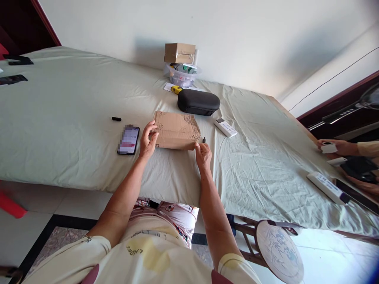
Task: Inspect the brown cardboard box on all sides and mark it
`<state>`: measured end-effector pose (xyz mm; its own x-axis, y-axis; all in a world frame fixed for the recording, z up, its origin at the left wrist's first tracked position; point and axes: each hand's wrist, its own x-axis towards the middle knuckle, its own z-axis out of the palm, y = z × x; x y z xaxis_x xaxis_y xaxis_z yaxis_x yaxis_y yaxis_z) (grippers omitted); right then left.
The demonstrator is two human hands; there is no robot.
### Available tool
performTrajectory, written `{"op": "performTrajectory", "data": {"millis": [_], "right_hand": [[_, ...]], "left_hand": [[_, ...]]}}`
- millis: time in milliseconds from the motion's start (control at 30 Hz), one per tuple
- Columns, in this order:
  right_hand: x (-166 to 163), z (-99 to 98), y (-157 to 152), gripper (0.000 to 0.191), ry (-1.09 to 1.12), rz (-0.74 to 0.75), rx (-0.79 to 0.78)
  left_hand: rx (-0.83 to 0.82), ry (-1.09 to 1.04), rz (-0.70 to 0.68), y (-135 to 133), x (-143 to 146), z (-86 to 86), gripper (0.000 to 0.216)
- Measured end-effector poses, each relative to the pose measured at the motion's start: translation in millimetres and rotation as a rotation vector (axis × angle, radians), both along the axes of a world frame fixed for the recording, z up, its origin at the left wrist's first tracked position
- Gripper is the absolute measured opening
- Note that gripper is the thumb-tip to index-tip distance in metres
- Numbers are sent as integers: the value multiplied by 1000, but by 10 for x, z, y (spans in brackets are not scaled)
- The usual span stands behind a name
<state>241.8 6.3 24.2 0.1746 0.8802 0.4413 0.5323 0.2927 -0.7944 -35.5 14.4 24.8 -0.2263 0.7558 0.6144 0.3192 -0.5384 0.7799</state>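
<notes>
A flat piece of brown cardboard [177, 129] with pen drawings lies on the pale green bed sheet [74, 118]. My left hand [149, 140] grips its left edge, thumb on top and fingers curled round. My right hand [203, 154] pinches the cardboard's near right corner, and a black pen [204, 139] sticks up from that hand. A phone [129, 139] with a lit screen lies just left of my left hand.
A black pen cap [116, 118] lies left of the cardboard. Behind it sit a black zip case [198, 102], a white remote [225, 127], a yellow tape measure [176, 89] and a clear tub [182, 75] under a box [179, 53]. Another person's hand [337, 147] rests at the right. A round stool [280, 251] stands below.
</notes>
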Motion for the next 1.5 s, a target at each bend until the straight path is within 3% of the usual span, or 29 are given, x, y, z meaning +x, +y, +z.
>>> {"op": "performTrajectory", "data": {"millis": [133,367,533,600,667,867,967,1100,1267,1500], "right_hand": [[-30,24,-9,57,-16,59,-12],[-2,63,-64,57,50,-88,-47],[-74,-40,-2,46,133,-122,-46],[-98,-112,42,57,106,-138,0],[-118,-170,73,64,-3,-164,90],[-268,-126,-34,45,-480,-310,316],[-411,-70,-139,48,-658,-242,304],[-587,-75,-216,54,-787,-83,240],[-589,-101,-195,57,-776,-69,181],[-168,-135,-1,54,-563,-257,202]], "left_hand": [[-7,2,-15,-1,7,5,49],[-49,84,-11,-13,111,-37,32],[14,199,78,-11,187,-93,29],[29,245,87,-8,208,-123,27],[29,301,92,-5,228,-155,22],[49,474,220,-57,342,-182,30],[59,522,236,-132,428,-142,40],[71,636,151,-215,536,-103,42],[88,711,117,-226,585,-110,48],[107,719,130,-223,561,-79,45]]}}
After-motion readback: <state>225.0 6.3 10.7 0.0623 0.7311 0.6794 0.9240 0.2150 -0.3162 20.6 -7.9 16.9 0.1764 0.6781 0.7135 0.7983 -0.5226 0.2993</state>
